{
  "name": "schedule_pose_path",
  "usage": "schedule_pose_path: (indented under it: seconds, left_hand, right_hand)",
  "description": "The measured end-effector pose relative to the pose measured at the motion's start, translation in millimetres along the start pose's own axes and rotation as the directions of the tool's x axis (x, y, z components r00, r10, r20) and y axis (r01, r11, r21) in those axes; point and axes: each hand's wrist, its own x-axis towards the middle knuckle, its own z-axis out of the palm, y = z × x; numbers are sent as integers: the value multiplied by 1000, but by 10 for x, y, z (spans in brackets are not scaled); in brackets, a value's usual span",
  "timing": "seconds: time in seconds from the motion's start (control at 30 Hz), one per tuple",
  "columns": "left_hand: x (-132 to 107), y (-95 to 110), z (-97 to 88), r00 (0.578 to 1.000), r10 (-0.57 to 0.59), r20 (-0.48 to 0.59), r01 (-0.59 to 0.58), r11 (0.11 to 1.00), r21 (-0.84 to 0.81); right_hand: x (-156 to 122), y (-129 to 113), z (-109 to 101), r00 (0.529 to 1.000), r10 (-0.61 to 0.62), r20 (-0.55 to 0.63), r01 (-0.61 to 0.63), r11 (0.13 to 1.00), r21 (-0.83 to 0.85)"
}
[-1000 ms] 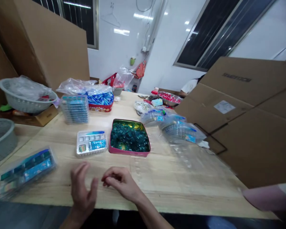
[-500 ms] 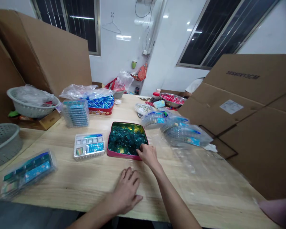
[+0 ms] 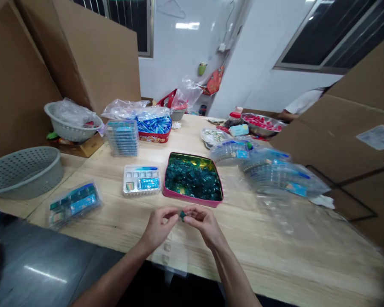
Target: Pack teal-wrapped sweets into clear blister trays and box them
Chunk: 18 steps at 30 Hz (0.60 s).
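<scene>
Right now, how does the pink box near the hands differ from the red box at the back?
The pink box holds dark green pieces; the red box holds blue sticks. The pink box lies uncovered; clear plastic partly covers the red box. Both stand on the table.

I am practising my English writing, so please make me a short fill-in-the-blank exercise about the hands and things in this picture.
A small green piece is between the left hand and the ____ hand.
The box of dark pieces has a ____ outer wall.
Seen from the person's side, the clear tray stands to the ____ of this box.

Missing words: right; pink; left.
</scene>
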Motion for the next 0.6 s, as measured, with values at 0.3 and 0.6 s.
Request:
schedule_pose_path:
  seconds: [0.3, 0.6]
  left_hand:
    - [258, -57, -34, 981, -183, 68, 193, 867, -459]
    - [287, -308, -90, 986, -145, 82, 163, 946, -280]
  right_hand:
    - [108, 40, 118, 998, 43, 36, -45, 997, 66]
    - [167, 168, 112, 992, 110, 64, -114, 992, 62]
